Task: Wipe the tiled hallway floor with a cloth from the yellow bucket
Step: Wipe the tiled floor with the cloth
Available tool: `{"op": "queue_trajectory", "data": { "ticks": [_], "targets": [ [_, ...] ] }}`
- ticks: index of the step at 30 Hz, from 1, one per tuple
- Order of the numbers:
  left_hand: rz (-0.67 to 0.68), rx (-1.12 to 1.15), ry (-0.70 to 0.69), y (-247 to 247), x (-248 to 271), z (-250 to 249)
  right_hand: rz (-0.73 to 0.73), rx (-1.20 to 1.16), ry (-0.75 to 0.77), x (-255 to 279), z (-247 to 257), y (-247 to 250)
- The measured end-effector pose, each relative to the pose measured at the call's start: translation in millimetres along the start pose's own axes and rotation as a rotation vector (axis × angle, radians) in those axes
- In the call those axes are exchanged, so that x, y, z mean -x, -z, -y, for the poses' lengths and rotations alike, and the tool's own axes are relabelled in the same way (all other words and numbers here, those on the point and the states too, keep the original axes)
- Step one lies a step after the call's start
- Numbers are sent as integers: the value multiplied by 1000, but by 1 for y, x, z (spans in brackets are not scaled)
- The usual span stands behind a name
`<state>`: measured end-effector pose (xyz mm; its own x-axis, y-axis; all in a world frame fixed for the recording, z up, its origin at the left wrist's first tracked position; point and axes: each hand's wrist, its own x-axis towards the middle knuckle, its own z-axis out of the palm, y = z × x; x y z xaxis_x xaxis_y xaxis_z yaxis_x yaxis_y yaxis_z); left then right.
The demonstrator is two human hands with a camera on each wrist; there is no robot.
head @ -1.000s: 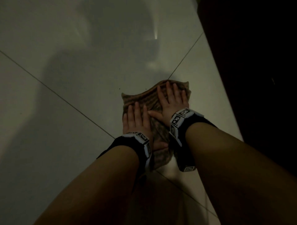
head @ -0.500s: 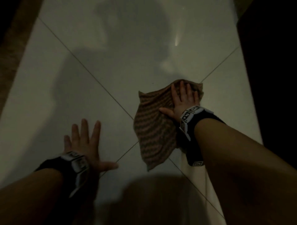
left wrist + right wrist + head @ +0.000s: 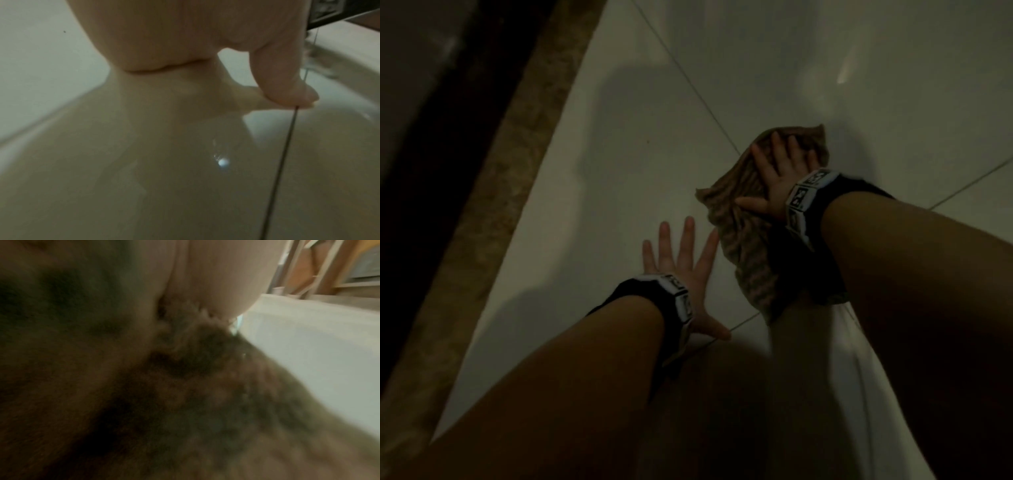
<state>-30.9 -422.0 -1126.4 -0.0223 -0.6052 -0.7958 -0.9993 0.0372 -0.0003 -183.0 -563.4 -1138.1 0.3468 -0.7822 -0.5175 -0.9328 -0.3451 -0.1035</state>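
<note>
A brown ribbed cloth (image 3: 743, 236) lies spread on the pale tiled floor (image 3: 619, 164). My right hand (image 3: 779, 171) presses flat on its far end with straight, spread fingers. My left hand (image 3: 681, 260) lies flat on the bare tile just left of the cloth, fingers spread, holding nothing. In the left wrist view the left hand's thumb (image 3: 283, 78) touches the glossy tile at a grout line (image 3: 283, 162). The right wrist view is blurred, with the cloth (image 3: 205, 402) filling it under the palm. The yellow bucket is out of sight.
A brown speckled border strip (image 3: 493, 192) runs along the floor's left side, with a dark band (image 3: 424, 154) beyond it. Grout lines (image 3: 702, 99) cross the tiles diagonally. Wooden furniture legs (image 3: 320, 269) stand beyond the floor in the right wrist view.
My left hand came off the cloth, went out onto bare tile at the left, then moved back close beside the cloth. The right hand stayed pressed flat on the cloth as it slid.
</note>
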Motion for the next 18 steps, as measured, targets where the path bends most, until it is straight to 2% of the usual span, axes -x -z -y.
{"op": "queue_trajectory", "data": {
  "ticks": [5, 9, 12, 15, 18],
  "targets": [
    [-63, 36, -32, -4, 4, 5, 10, 8, -11, -3, 29, -4],
    [-69, 155, 97, -5, 9, 41, 2, 4, -53, -4, 30, -6],
    [-46, 167, 107, -4, 9, 50, -32, -5, -70, -13, 44, -3],
    [-26, 166, 86, -4, 9, 49, -41, -4, -20, -33, 78, 10],
    [-34, 128, 92, -9, 4, 52, -8, 31, 118, -54, 114, 23]
  ]
}}
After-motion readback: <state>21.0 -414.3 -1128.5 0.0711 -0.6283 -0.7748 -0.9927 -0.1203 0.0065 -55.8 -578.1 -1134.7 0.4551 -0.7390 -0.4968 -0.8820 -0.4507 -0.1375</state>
